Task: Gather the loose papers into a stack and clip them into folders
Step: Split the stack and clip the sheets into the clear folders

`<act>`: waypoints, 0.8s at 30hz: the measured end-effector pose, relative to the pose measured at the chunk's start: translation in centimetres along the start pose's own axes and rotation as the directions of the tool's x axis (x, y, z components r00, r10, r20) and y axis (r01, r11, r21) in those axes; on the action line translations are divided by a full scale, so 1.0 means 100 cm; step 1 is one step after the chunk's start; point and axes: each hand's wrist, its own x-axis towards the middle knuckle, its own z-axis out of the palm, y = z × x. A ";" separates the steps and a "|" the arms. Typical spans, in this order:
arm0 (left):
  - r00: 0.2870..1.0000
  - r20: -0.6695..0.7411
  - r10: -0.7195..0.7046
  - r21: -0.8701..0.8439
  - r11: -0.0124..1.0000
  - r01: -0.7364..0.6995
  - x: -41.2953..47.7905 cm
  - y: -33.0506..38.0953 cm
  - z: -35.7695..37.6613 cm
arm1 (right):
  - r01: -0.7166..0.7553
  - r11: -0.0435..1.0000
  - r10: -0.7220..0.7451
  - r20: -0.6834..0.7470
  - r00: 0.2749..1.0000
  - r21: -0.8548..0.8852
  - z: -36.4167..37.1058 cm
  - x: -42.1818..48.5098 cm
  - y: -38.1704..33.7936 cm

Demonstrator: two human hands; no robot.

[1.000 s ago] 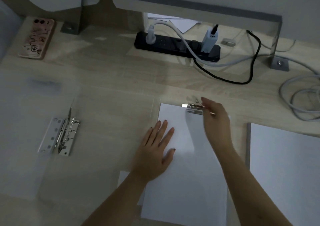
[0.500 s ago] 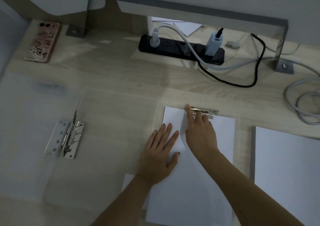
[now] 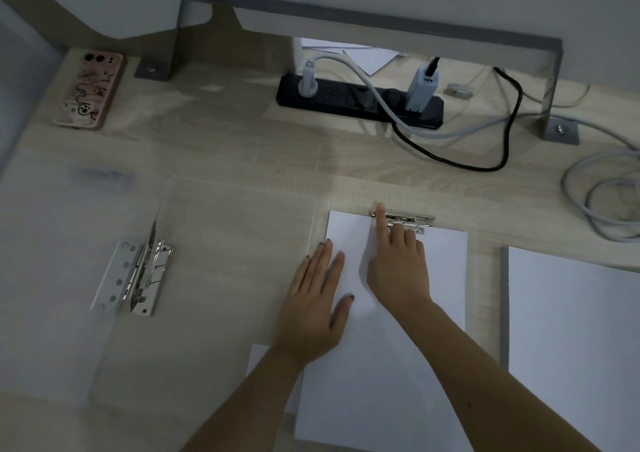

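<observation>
On the left of the counter [image 3: 242, 160] a clear folder [image 3: 52, 261] lies open, its metal binder mechanism [image 3: 133, 276] bare of paper. Right of it, the left hand [image 3: 317, 308] lies flat with its fingers straight and close together, pressing on the left part of the paper stack [image 3: 381, 365]. The stack sits near centre on a second clear board [image 3: 320, 205] whose edge shows faintly along its far left side.

The sheets are light, thin and limp, and they look smooth enough to slide over each other, so a flat palm probably holds them square better than a pinch at one corner. A lifted edge would likely sag and fan out.

The right hand [image 3: 398, 271] rests at the stack's far edge. Its index finger points straight onto the left end of the metal clip [image 3: 412, 221], and its other fingers bend over the lever. Whether they pinch the lever cannot be told. The clip looks stiff and sprung, so the lever is the sensible place to take hold, with fingertips kept out from under it.

Further right, a separate paper pile [image 3: 571, 330] lies apart and untouched.
</observation>
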 end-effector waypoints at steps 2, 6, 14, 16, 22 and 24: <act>1.000 0.018 -0.011 0.011 1.000 0.011 0.001 0.000 -0.001 | 0.004 0.989 0.000 -0.025 1.000 0.146 -0.005 -0.007 0.006; 0.999 0.045 -0.019 0.072 0.997 0.016 0.002 0.001 -0.002 | -0.021 0.941 0.053 -0.087 0.995 0.338 -0.016 -0.046 0.036; 0.982 -0.080 -0.172 0.060 0.982 0.177 0.008 0.028 -0.002 | -0.266 0.871 0.348 -0.136 0.928 0.412 -0.033 -0.134 0.150; 0.950 -0.137 -0.280 -0.075 0.959 0.272 0.010 0.065 -0.006 | -0.292 0.863 0.380 -0.148 0.913 0.413 -0.032 -0.143 0.170; 0.787 0.597 -0.158 -0.459 0.738 0.495 0.011 0.204 0.005 | -0.280 0.875 0.348 -0.109 0.931 0.394 -0.008 -0.149 0.200; 0.684 0.700 -0.206 -0.483 0.569 0.665 0.020 0.226 0.019 | -0.276 0.871 0.354 -0.129 0.927 0.407 -0.003 -0.149 0.203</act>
